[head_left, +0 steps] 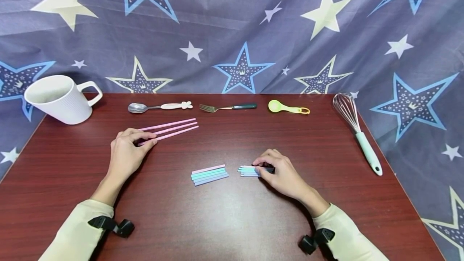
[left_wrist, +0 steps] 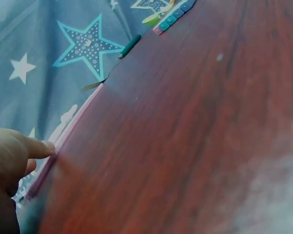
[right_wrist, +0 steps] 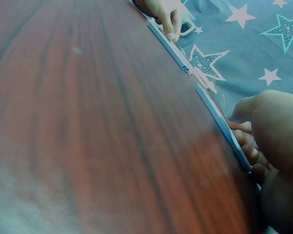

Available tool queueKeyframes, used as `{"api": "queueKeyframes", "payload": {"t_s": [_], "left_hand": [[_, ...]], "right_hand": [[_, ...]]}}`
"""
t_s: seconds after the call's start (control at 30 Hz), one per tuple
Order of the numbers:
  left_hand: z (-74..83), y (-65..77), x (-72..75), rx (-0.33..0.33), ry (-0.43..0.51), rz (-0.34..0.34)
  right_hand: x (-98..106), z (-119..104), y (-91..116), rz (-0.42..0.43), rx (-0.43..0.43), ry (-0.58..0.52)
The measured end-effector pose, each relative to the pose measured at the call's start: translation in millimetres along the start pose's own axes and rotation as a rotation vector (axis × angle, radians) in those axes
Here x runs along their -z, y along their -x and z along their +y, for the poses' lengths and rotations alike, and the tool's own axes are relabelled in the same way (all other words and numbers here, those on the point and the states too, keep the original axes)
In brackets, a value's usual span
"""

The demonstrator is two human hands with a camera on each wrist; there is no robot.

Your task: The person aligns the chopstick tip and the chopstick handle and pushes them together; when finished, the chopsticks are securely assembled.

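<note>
Several long pink straws (head_left: 177, 128) lie side by side at a slant on the table, left of the middle. My left hand (head_left: 129, 148) pinches at their near-left part, thumb and index finger on the nearer ones. In the left wrist view a fingertip (left_wrist: 49, 146) rests against a pink straw (left_wrist: 78, 117). A row of short pastel straws (head_left: 210, 175), pink, teal and lavender, lies at the centre. My right hand (head_left: 280, 172) holds a second row of short bluish straws (head_left: 248, 171) between thumb and fingers; their right ends are hidden under it.
Along the back stand or lie a white mug (head_left: 59, 100), a spoon (head_left: 159, 106), a fork (head_left: 228, 108) and a yellow measuring spoon (head_left: 288, 108). A whisk (head_left: 359, 132) lies by the right edge. A star-printed cloth (head_left: 206, 11) hangs behind the table (head_left: 217, 220).
</note>
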State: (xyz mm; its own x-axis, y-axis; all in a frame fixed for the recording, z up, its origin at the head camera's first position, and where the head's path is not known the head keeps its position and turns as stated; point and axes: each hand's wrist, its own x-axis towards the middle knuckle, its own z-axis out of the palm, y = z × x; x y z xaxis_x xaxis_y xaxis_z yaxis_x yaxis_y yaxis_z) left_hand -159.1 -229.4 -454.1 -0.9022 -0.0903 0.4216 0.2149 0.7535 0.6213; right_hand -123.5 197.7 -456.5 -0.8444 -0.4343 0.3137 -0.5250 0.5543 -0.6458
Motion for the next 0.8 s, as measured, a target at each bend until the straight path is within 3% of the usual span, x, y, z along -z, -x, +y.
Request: {"api": "queueKeyframes", "payload": {"t_s": [0.17, 0.3, 0.63, 0.8], "left_hand": [[20.5, 2.2, -1.9, -0.026, 0.021, -0.018], [43.6, 9.5, -10.4, -0.075, 0.04, -0.069], [91.8, 46.8, -41.6, -0.115, 0.126, -0.347], [99.0, 56.4, -50.6, -0.158, 0.096, -0.331]], "right_hand": [[1, 0, 0, 0.005, 0.013, 0.007], [1, 1, 1, -0.003, 0.012, 0.015], [0, 0, 1, -0.027, 0.022, 0.07], [0, 0, 1, -0.024, 0.047, 0.086]]}}
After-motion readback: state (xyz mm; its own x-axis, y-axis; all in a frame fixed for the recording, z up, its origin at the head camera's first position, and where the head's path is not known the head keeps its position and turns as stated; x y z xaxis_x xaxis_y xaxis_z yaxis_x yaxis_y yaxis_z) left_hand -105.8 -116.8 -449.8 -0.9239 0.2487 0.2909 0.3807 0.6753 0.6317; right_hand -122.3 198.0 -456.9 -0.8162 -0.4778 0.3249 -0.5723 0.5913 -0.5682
